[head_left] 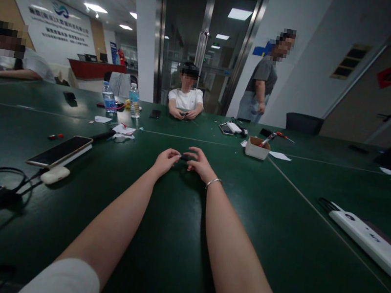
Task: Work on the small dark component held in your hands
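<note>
Just above the green table, my left hand pinches one end of a small dark object between thumb and fingertips. The object is too small for me to tell its kind. My right hand is close on its other side, with curved fingers spread apart and the index finger raised. Whether its fingertips touch the object I cannot tell. A silver bangle circles the right wrist.
On the left lie a phone, a white rounded case and black cables. A small open box stands beyond my right hand. A white power strip-like device lies right. A person sits opposite.
</note>
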Motion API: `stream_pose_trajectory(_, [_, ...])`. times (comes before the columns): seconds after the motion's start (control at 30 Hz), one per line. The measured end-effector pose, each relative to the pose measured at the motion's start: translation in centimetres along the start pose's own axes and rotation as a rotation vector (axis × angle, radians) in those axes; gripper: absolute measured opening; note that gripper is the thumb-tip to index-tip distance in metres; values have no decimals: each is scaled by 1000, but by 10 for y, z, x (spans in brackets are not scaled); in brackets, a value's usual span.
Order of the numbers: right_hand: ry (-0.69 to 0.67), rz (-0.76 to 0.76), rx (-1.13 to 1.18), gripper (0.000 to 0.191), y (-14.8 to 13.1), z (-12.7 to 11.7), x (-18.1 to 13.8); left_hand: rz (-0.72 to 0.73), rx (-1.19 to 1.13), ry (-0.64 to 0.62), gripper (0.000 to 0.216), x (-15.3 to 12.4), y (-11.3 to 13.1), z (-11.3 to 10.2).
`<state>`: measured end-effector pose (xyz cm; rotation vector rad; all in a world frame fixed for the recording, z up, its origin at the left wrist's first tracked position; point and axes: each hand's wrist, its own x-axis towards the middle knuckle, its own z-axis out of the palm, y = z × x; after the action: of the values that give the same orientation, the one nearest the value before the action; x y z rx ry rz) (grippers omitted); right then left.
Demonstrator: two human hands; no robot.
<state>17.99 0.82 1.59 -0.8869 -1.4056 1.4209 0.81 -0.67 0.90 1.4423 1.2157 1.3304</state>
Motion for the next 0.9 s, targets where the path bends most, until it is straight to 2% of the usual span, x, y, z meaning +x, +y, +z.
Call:
stream_pose_trajectory(0.07, [15,-5,53,62,-1,0,-1,-5,8,5,19,0,0,0])
stream_pose_trajectory(0.1, [32,15,64,60,-1,0,-1,-8,10,7,19,0,0,0])
stream_pose_trajectory(0.23, [33,71,-33,29,1,1,0,-11,7,11,21,1,-1,0])
stream_pose_trajectory(0.33, [1,-17,-2,59,1,0,0,-16,-1,20,20,1,-1,0])
stream_pose_trajectory(0.4, [24,-1,20,66,1,0,0,-24,-2,29,19,1,-1,0])
stream_pose_trajectory(0.5, [66,109,-28,38,1,2,2,-36,-14,35,16,1,1,0])
stream_pose_trajectory(0.57, [51,103,-50,30,1,3,3,-40,-31,37,16,1,2,0])
stream_pose_trajectory(0.6, [38,73,-36,35,0,3,3,-42,-40,41,16,1,3,0])
stream_pose_trajectory(0.7, [15,16,37,64,0,2,1,-49,-62,51,16,1,3,0])
stream_pose_trajectory(0.73, [22,31,48,65,0,1,1,-50,-69,51,17,1,2,1])
stream_pose_trajectory(0.83, [34,103,5,45,0,1,2,-47,-81,38,16,2,1,1])
stream_pose_trajectory(0.9, [20,75,-30,43,1,1,2,-43,-83,29,14,3,-1,1])
